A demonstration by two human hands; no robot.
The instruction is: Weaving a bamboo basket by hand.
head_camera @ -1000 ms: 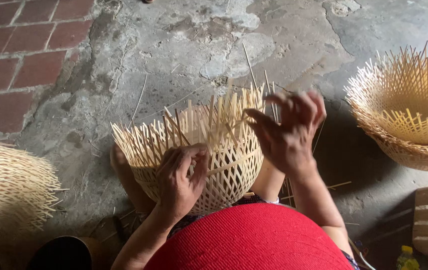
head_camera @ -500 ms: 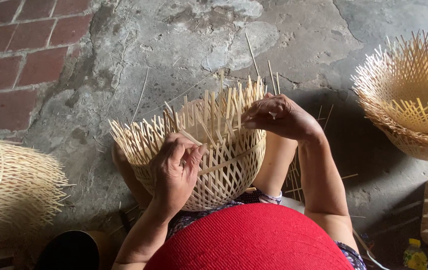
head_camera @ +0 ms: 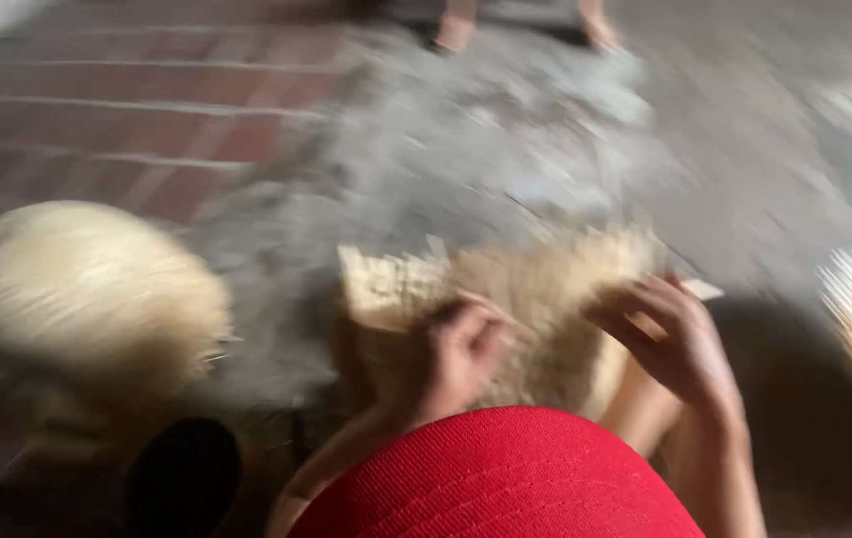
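Above the red cap, left hand (head_camera: pixel 461 351) grips the basket (head_camera: pixel 526 319) rim; right hand (head_camera: pixel 675 344) curls, grasp unclear.

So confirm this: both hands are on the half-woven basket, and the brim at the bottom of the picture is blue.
Not quite: the brim is red, not blue, as the head view shows. The rest holds: the left hand and right hand are both at the half-woven basket, though the picture is blurred.

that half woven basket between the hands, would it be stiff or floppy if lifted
Likely light: the basket looks made of thin pale strips. Its woven body probably holds shape, though blur hides the weave. The left hand and right hand are both at its rim, which probably flexes.
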